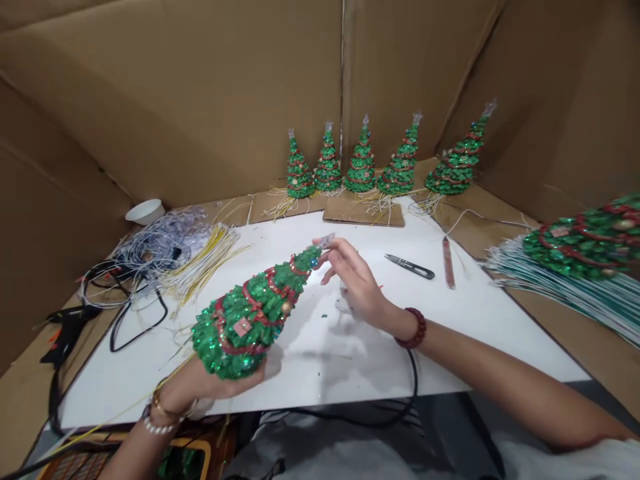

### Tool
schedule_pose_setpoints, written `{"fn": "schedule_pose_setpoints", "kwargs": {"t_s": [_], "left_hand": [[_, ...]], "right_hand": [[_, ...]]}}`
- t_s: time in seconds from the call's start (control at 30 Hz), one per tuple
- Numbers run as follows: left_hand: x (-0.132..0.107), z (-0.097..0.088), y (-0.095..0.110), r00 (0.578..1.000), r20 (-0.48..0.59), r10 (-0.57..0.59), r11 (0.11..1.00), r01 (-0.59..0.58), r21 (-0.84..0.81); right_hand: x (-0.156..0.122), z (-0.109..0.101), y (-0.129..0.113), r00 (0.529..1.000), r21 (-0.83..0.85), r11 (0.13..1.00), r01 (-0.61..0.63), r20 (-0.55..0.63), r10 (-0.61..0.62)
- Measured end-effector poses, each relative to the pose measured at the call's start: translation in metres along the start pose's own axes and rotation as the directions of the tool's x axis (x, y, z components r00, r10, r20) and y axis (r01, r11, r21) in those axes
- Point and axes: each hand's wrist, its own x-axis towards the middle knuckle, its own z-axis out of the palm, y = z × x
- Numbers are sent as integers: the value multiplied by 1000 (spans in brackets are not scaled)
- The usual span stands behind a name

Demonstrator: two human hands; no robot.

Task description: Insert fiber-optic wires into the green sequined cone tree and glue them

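A miniature green Christmas tree [260,303] with glitter, red garland and small ornaments lies tilted over the white board, its tip toward the upper right. My left hand [220,383] grips it from beneath at the wide base; most of those fingers are hidden behind the tree. At the tip is a clear, sparkly star [327,240]. Curled fingers of my right hand [355,277] close around the star and the tip beside it. Just right of that hand, thread snips [410,266] lie on the board.
Several finished trees [360,167] stand along the back cardboard wall. Wire bundles [200,267], a white bowl [145,211] and a black glue gun [70,330] are at left. Another tree [585,240] rests on green-and-white wires [565,293] at right, near a reddish stick [449,263].
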Motion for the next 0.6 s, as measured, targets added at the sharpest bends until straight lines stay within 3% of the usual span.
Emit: {"fn": "schedule_pose_setpoints", "kwargs": {"t_s": [0.1,0.2,0.3,0.4,0.47,0.57,0.6], "left_hand": [[8,6,3,995,77,69,979,-82,185],[17,15,9,965,141,223,896,-259,361],[22,22,13,932,122,341,834,-360,418],[20,20,9,906,126,403,793,-415,445],[17,12,-3,874,177,453,707,-473,526],[12,-6,-27,821,268,505,496,-530,688],[10,-11,-35,777,308,549,420,-575,701]], "right_hand": [[-1,3,0,992,118,991,-65,114,51],[-1,5,2,977,244,952,-183,150,149],[0,5,1,963,329,908,-259,162,216],[0,3,-5,967,331,914,-236,170,189],[1,-1,-10,975,280,941,-193,166,150],[3,-8,-18,983,164,980,-108,162,81],[4,-10,-21,984,120,991,-65,170,44]]}}
